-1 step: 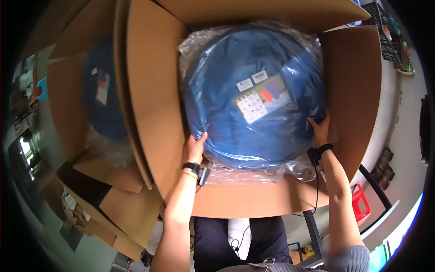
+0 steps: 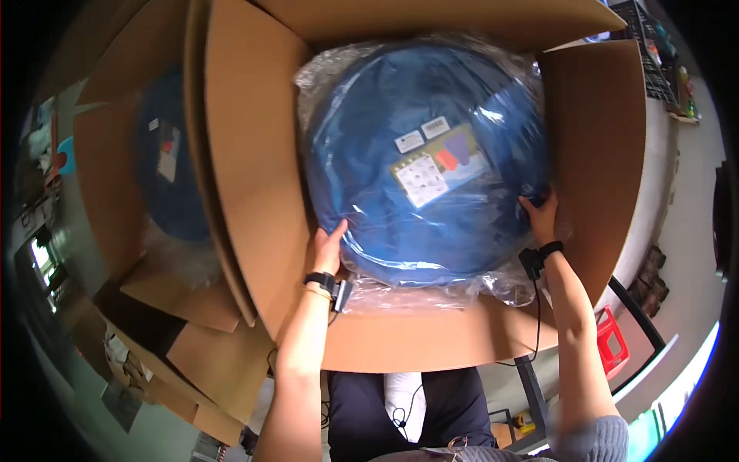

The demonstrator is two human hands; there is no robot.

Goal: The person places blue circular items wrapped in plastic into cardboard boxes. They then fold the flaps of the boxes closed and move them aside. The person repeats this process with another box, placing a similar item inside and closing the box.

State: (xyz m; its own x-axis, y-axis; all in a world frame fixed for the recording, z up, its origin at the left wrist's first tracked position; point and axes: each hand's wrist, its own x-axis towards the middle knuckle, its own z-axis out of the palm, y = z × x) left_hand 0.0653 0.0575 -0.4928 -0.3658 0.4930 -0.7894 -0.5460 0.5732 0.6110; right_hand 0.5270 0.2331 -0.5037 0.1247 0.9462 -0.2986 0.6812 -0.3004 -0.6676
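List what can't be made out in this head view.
- Bottom of the open cardboard box: hidden by the round blue bag in clear plastic.
- Left hand and right hand: fingers partly tucked behind the bag's edge, so the grip is unclear.
- Second blue bag in the left box: dim, cut off by a flap.

Two open cardboard boxes show: a large cardboard box (image 2: pixel 254 192) in the middle and a second cardboard box (image 2: pixel 100 177) to its left. Each holds one round blue item: a plastic-wrapped blue disc (image 2: pixel 423 162) in the large one and another blue disc (image 2: pixel 165 177), dimly seen, in the second. The wrapped disc carries what look like three labels. Two hands show, a left hand (image 2: pixel 329 246) and a right hand (image 2: pixel 541 218), each with one wristband.
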